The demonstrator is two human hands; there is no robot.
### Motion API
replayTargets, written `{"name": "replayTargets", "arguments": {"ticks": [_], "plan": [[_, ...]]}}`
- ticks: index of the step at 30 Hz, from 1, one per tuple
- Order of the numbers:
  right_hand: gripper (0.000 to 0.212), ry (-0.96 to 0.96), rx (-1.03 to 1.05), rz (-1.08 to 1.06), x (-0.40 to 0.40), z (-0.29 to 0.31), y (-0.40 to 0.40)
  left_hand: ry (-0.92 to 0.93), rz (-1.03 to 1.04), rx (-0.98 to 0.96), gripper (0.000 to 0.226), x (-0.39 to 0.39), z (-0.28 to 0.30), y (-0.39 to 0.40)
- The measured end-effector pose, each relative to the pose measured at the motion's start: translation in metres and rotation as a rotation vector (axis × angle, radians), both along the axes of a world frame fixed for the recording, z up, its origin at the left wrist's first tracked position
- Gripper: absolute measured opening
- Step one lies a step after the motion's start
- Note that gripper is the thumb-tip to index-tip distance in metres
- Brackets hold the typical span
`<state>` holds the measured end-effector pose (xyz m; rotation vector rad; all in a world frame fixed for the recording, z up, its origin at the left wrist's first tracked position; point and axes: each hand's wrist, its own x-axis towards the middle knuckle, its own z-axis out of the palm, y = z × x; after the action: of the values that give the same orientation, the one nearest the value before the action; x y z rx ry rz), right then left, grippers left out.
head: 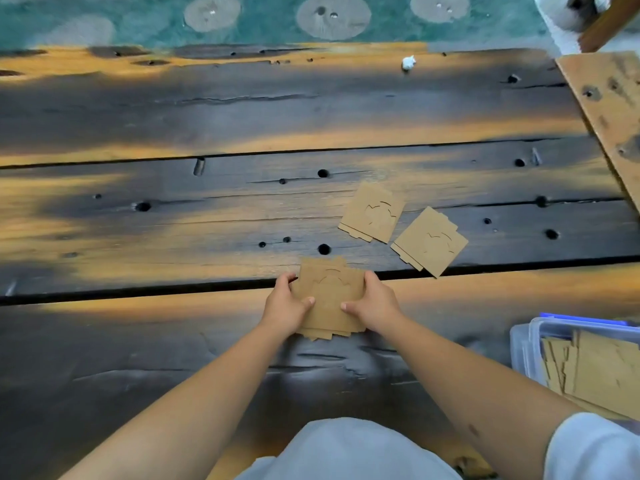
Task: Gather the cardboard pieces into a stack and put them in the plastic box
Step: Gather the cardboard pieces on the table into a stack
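Both hands hold one stack of cardboard pieces (330,299) that lies on the dark wooden desk (173,216), close in front of the person. The left hand (285,306) grips the stack's left edge and the right hand (372,303) grips its right edge; on each side the thumb lies on top and the other fingers curl around the edge. I judge this two-sided grip is for squaring the pieces, because the lower edges of the stack are not yet even and several corners stick out.

Two more cardboard pieces lie loose on the desk at about 1 o'clock from the stack. The nearer one (429,242) is just beside the farther one (373,213), and their corners seem almost to touch, though I cannot tell for sure. They are still to be gathered.

The plastic box (523,344), clear with a blue rim, stands at about 4 o'clock from the stack, beside the right forearm. It already holds some cardboard, so it is placed within easy reach of the right hand for the final step.

A small white scrap (408,63) lies far away at 12 o'clock.
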<state>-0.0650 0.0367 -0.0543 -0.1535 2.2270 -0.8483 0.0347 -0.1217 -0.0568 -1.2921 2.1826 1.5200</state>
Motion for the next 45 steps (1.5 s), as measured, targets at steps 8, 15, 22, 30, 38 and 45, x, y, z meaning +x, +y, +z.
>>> {"name": "replayTargets", "arguments": {"ticks": [8,15,22,30,38,45], "plan": [[0.054,0.017,-0.04,-0.083,-0.021,0.02,0.066,-0.035,-0.068,0.031,0.062,-0.025,0.02,0.065],[0.072,0.14,-0.018,-0.147,-0.065,0.033,0.119,-0.026,-0.085,0.036,0.081,-0.083,0.025,0.115],[0.073,0.184,0.075,-0.082,-0.143,0.025,0.146,-0.031,0.092,0.162,0.041,-0.153,0.006,0.157],[0.08,0.184,0.188,0.079,-0.208,-0.003,0.14,-0.139,0.223,0.136,0.035,-0.205,-0.01,0.17],[0.092,0.197,0.251,0.263,-0.238,-0.027,0.122,-0.093,0.449,0.21,0.041,-0.221,-0.02,0.176],[0.103,0.121,0.309,0.261,-0.235,-0.031,0.128,-0.121,0.394,0.216,0.055,-0.217,-0.024,0.171]]}}
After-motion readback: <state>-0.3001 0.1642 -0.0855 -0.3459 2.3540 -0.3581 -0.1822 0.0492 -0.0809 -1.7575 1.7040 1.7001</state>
